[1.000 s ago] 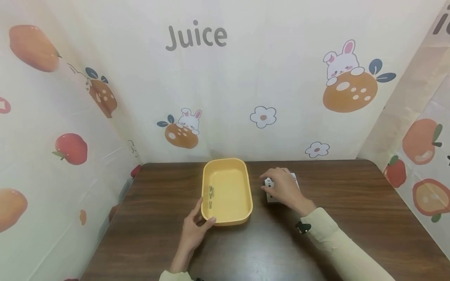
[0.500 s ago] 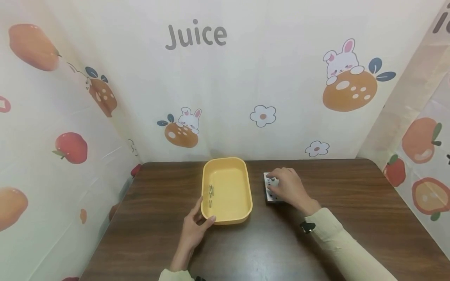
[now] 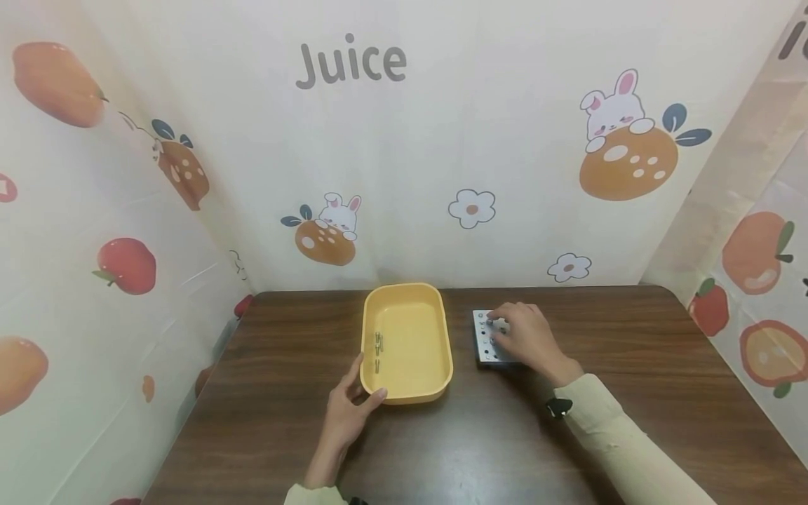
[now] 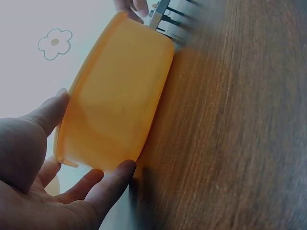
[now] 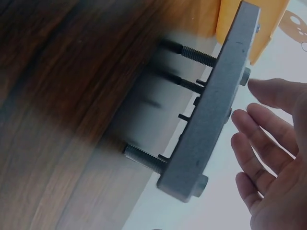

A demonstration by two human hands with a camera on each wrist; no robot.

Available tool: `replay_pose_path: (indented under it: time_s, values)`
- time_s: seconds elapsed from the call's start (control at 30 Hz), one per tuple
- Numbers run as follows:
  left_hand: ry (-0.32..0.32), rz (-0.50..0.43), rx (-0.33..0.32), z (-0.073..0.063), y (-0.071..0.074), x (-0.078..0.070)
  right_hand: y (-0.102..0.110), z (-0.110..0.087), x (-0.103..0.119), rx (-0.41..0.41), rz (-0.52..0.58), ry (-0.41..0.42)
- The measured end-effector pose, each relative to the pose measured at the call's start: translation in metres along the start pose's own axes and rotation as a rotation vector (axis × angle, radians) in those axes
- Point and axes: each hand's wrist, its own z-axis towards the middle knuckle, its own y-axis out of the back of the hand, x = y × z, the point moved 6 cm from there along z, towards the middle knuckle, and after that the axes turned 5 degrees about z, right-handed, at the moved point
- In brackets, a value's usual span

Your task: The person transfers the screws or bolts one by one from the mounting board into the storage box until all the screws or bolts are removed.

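My left hand (image 3: pixel 348 414) holds the near left corner of a yellow plastic tray (image 3: pixel 416 351), the thumb by the rim and the fingers against the outer wall (image 4: pixel 115 96). Several small thin metal pieces (image 3: pixel 378 347) lie along the tray's left side. My right hand (image 3: pixel 527 340) is over a grey metal plate (image 3: pixel 485 353) with holes and bolts. In the right wrist view, the thumb tip is right at one bolt head (image 5: pixel 245 76) and the other fingers are loosely bent alongside. Threaded bolts (image 5: pixel 144 159) stick out below the plate, which stands raised from the table.
The dark wooden table (image 3: pixel 416 456) bears the tray and, to its right, the plate. A pale curtain (image 3: pixel 410 161) printed with fruit, rabbits and flowers hangs close behind the table and along both sides.
My right hand has shifted rightward over the plate from its left edge, uncovering more of its left part. My left hand and the tray stay in place.
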Motion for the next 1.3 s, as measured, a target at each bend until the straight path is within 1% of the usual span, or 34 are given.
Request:
replay_pose_path:
  time_s: [0.5,0.77,1.03,1.3]
  values:
    - [0.000,0.008,-0.003,-0.0007,0.0017,0.0020,-0.0043,-0.0016,-0.0068,0.012,0.022,-0.029]
    - [-0.010,0.012,0.000,-0.0001,0.0016,0.0023,-0.0072,-0.0001,-0.0072,0.015,0.008,-0.019]
    - [0.000,0.019,0.000,-0.0002,0.0023,0.0022,-0.0084,0.0026,-0.0043,0.035,-0.012,-0.038]
    - [-0.014,0.011,0.007,0.0003,0.0017,0.0010,-0.0092,0.0065,-0.0043,0.036,-0.032,-0.054]
